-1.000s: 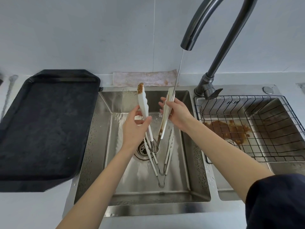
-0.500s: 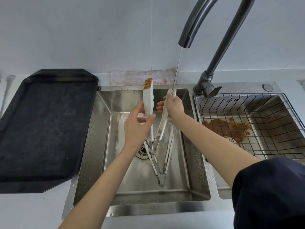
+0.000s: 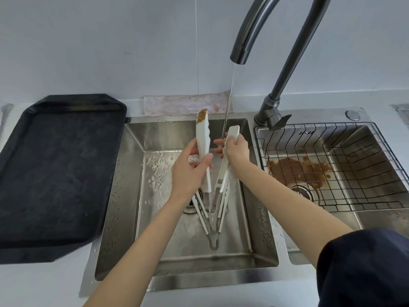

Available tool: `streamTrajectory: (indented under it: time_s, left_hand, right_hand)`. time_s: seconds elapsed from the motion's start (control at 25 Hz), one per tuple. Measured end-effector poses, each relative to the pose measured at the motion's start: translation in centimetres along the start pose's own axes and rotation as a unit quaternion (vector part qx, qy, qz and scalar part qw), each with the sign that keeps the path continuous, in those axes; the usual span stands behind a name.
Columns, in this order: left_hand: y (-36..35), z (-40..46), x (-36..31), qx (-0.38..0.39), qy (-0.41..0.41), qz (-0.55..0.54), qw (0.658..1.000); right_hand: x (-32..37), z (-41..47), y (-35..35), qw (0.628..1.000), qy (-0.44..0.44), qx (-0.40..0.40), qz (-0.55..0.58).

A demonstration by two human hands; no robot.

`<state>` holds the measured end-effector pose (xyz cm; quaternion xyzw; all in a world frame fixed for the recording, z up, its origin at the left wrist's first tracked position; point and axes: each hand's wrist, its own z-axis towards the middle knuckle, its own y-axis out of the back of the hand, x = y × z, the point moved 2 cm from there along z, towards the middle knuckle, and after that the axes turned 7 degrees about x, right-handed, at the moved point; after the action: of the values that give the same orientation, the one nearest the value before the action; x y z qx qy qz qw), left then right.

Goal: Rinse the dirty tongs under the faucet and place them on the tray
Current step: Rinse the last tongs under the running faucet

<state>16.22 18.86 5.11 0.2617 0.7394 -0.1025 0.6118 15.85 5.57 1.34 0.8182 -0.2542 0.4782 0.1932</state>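
Observation:
I hold white tongs (image 3: 203,138) spread open over the left sink basin (image 3: 132,196), hinge end down. My left hand (image 3: 190,171) grips the left arm, whose tip is smeared with brown sauce. My right hand (image 3: 235,149) grips the right arm, whose tip looks clean. A thin stream of water falls from the dark faucet (image 3: 241,52) between the two arms onto my right fingers. More white tongs (image 3: 212,227) lie on the basin floor by the drain. The black tray (image 3: 55,173) sits on the counter to the left.
The right basin holds a black wire rack (image 3: 354,165) over a brown sauce stain (image 3: 296,169). A stained cloth (image 3: 183,104) lies behind the sink against the wall. The faucet base (image 3: 270,116) stands between the two basins.
The tongs have turned slightly, and the dirty left tip has moved right, closer to the water stream. My right hand has slid up the right arm under the water.

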Motion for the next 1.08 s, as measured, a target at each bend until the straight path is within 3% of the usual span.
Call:
streamTrajectory:
  time_s: [0.28, 0.48, 0.64, 0.84, 1.08]
  left_hand:
    - [-1.9, 0.6, -0.5, 0.033, 0.029, -0.04, 0.998]
    - [-3.6, 0.9, -0.8, 0.054, 0.062, -0.079, 0.993]
    - [-3.9, 1.1, -0.2, 0.056, 0.087, -0.076, 0.992]
    - [-2.7, 1.5, 0.7, 0.044, 0.132, -0.11, 0.984]
    - [-2.5, 1.9, 0.9, 0.121, 0.192, -0.199, 0.953]
  right_hand:
    - [-0.9, 0.6, 2.0, 0.991, -0.073, -0.016, 0.112]
    - [-4.2, 0.0, 2.3, 0.937, -0.216, 0.018, 0.275]
    - [-5.6, -0.3, 2.1, 0.915, -0.245, 0.03, 0.318]
    - [-2.3, -1.3, 3.5, 0.933, -0.145, 0.011, 0.329]
    - [4.6, -3.5, 5.5, 0.993, 0.039, 0.027, 0.107]
